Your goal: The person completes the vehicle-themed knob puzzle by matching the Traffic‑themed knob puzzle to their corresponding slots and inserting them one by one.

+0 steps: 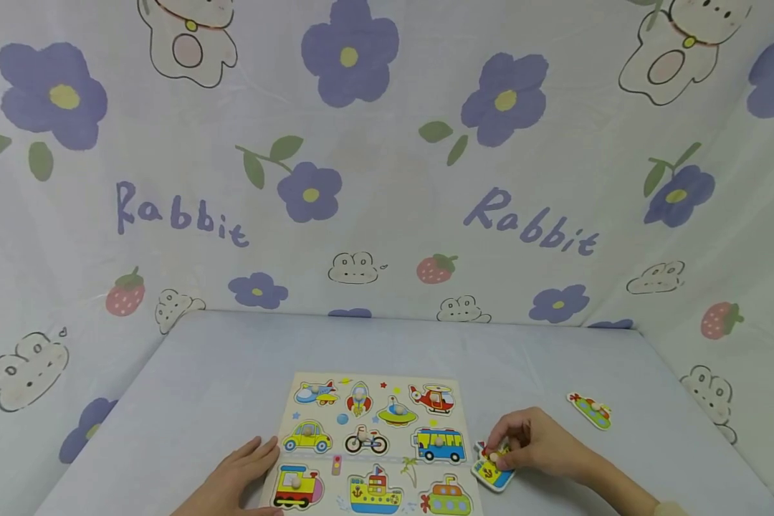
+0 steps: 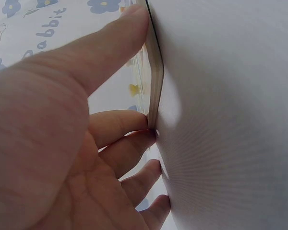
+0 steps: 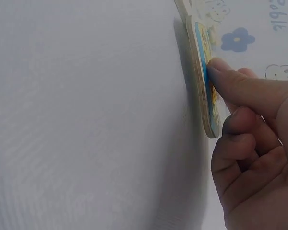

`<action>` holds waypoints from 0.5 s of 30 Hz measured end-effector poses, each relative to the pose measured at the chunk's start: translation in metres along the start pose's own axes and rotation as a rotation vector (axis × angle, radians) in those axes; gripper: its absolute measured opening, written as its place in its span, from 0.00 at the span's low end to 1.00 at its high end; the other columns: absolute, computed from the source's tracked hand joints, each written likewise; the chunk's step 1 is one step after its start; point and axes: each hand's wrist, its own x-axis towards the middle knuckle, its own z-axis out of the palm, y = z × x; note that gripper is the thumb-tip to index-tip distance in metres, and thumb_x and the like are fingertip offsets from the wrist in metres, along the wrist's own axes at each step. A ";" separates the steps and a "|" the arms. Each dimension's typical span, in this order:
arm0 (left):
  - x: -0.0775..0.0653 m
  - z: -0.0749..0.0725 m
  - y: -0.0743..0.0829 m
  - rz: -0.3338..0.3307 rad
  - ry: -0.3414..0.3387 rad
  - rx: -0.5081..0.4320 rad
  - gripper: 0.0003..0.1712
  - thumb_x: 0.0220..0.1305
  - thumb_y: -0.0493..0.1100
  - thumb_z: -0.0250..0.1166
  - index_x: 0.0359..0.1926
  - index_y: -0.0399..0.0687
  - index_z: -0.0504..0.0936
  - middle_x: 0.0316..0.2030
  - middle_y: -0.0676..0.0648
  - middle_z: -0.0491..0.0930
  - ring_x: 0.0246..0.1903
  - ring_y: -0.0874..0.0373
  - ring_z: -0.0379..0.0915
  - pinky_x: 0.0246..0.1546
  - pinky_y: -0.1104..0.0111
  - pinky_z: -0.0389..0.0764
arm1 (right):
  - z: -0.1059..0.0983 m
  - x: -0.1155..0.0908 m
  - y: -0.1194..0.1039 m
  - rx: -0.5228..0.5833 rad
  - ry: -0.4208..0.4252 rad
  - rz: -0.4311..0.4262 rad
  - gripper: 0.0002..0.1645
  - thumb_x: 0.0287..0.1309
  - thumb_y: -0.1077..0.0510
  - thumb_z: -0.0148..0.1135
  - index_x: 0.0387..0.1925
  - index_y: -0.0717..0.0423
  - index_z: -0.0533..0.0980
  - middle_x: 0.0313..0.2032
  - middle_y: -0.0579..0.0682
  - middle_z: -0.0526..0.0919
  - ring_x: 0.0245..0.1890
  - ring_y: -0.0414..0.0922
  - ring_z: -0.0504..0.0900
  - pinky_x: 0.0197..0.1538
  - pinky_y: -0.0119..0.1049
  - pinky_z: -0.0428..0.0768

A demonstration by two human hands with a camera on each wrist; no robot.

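A wooden peg puzzle board [image 1: 368,384] with printed vehicles lies at the front of the table. My left hand [image 1: 235,479] rests at its left side. In the left wrist view the thumb [image 2: 116,34] touches the board's edge [image 2: 156,91], with the fingertips against the edge and tabletop. Right of the board, my right hand [image 1: 534,446] pinches the ship puzzle piece [image 1: 488,476] at its small knob. The piece is tilted, its corner close to the board's right edge. In the bottom row, the ship recess [image 1: 375,494] and submarine recess [image 1: 448,499] show their pictures without knobs.
A submarine puzzle piece [image 1: 590,411] with a knob lies farther right on the table, beyond the right hand. Several knobbed pieces, among them a bus [image 1: 440,446] and a train [image 1: 292,489], sit in the board. A patterned cloth [image 1: 387,236] hangs behind and beside the table.
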 end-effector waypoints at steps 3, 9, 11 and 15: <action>0.001 0.000 0.000 0.003 0.001 -0.001 0.54 0.52 0.64 0.73 0.67 0.30 0.67 0.69 0.35 0.62 0.68 0.28 0.47 0.59 0.32 0.56 | 0.001 0.000 -0.003 -0.009 0.030 0.025 0.13 0.49 0.59 0.77 0.37 0.56 0.84 0.23 0.55 0.79 0.19 0.37 0.71 0.21 0.26 0.69; 0.001 0.001 -0.001 0.024 0.010 0.017 0.54 0.52 0.64 0.73 0.67 0.29 0.67 0.68 0.34 0.63 0.68 0.28 0.48 0.60 0.33 0.57 | 0.005 0.002 -0.009 -0.043 0.070 0.040 0.12 0.49 0.58 0.77 0.36 0.54 0.84 0.22 0.53 0.78 0.18 0.37 0.69 0.21 0.25 0.67; 0.001 0.001 -0.002 0.031 0.014 0.026 0.54 0.51 0.64 0.73 0.66 0.28 0.68 0.68 0.34 0.63 0.67 0.28 0.49 0.60 0.33 0.57 | 0.006 0.003 -0.009 -0.046 0.073 0.034 0.12 0.49 0.58 0.77 0.37 0.54 0.84 0.23 0.53 0.78 0.18 0.36 0.69 0.21 0.25 0.67; 0.001 0.001 -0.003 0.030 0.018 0.034 0.54 0.51 0.64 0.73 0.67 0.28 0.68 0.68 0.34 0.63 0.67 0.28 0.49 0.60 0.34 0.57 | 0.008 0.003 -0.010 -0.050 0.075 0.031 0.12 0.49 0.58 0.77 0.37 0.54 0.84 0.23 0.52 0.79 0.19 0.36 0.69 0.21 0.25 0.67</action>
